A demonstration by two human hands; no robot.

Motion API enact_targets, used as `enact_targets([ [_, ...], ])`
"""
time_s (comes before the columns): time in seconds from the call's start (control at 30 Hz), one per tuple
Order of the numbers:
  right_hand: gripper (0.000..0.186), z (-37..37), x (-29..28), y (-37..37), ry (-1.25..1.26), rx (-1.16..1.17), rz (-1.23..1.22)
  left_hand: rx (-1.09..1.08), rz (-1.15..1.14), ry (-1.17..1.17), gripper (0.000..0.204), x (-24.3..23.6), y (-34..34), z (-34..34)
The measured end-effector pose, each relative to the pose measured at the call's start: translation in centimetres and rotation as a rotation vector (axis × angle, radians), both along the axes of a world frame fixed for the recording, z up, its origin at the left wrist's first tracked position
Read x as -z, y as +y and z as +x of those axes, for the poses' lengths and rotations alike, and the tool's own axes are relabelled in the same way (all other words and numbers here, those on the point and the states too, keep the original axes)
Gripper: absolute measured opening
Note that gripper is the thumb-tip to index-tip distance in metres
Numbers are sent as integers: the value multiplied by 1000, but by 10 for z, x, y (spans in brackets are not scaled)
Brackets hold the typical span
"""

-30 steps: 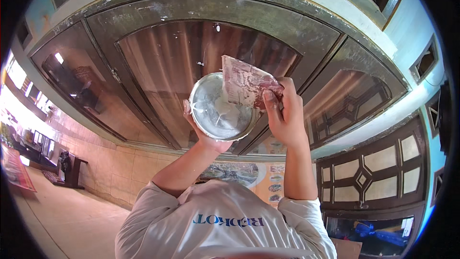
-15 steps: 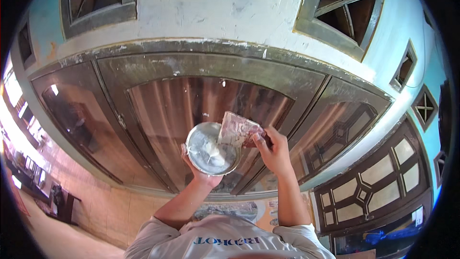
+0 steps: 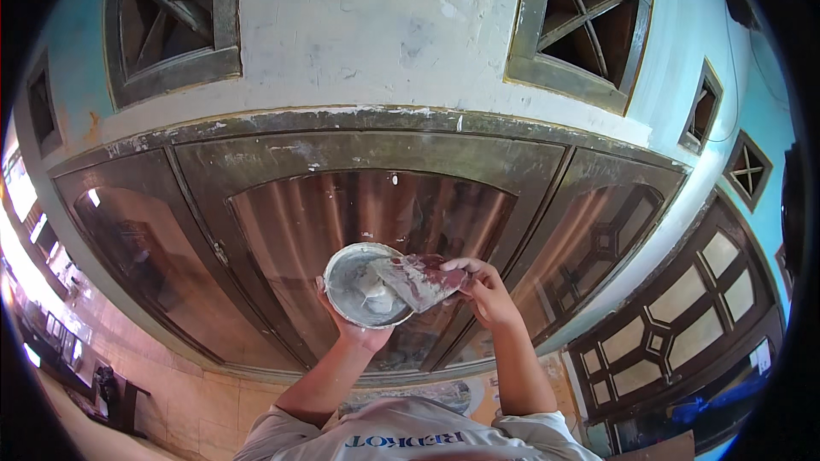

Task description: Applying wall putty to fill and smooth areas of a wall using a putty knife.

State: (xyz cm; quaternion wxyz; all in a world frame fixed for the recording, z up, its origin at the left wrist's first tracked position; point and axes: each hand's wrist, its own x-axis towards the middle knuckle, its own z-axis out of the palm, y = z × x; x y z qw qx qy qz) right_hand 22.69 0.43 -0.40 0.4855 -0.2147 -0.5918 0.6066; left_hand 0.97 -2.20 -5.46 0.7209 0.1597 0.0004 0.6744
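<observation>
My left hand grips a round metal bowl from below and along its left side. A lump of white putty lies inside, and grey-white smears coat the bowl's inner wall. In my right hand is a flat reddish-brown scraper, pinched at its right end. White putty streaks its face. The scraper slants over the bowl's right rim, its far edge reaching in toward the putty; whether it touches the lump I cannot tell.
Ahead is a dark wooden window frame with reddish-brown curtained panes. Above it stands a patchy white plastered wall with wooden vents on both sides. A dark door with pale panes is at right, a small dark table at lower left.
The view has tilted upward, so the window sits lower. My right hand has turned the scraper, which now lies flatter and slants down across the bowl's right rim.
</observation>
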Motion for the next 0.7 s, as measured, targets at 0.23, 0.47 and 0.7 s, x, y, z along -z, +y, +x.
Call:
enact_targets([
  [0.23, 26, -9, -8, 11, -25, 96, 136, 45, 53, 5, 88, -12, 3, -1],
  [0.47, 36, -21, -25, 18, 26, 163, 30, 23, 30, -27, 85, -9, 10, 1],
  [0.7, 32, -10, -27, 35, -140, 55, 25, -2, -22, 23, 86, -16, 17, 4],
])
